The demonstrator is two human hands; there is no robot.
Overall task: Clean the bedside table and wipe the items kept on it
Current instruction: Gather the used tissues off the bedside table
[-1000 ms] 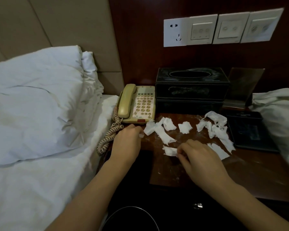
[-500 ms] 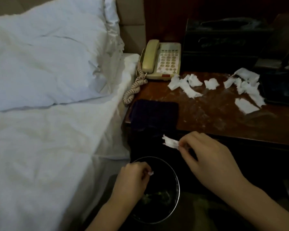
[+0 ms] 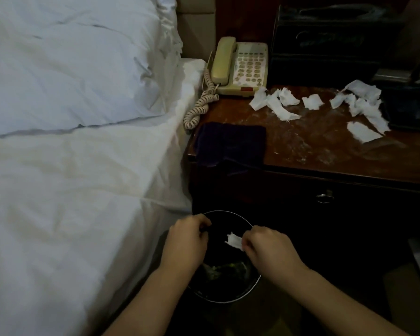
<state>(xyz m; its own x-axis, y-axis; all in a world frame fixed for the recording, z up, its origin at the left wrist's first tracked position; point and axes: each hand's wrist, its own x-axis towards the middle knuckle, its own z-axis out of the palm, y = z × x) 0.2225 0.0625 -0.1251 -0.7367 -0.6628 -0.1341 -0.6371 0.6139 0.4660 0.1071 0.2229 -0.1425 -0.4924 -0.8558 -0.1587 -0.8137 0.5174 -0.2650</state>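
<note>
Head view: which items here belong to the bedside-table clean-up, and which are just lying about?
Job:
- dark wooden bedside table
- torn white tissue scraps on it
- white tissue scrap pinched by right hand
- left hand over round black waste bin
- dark purple cloth
- beige corded telephone
- black tissue box

Lying about:
- white pillow
- white bed sheet

White pillow (image 3: 66, 61) on bed (image 3: 70, 190), left of frame, w/ padded headboard (image 3: 195, 25) behind.
</note>
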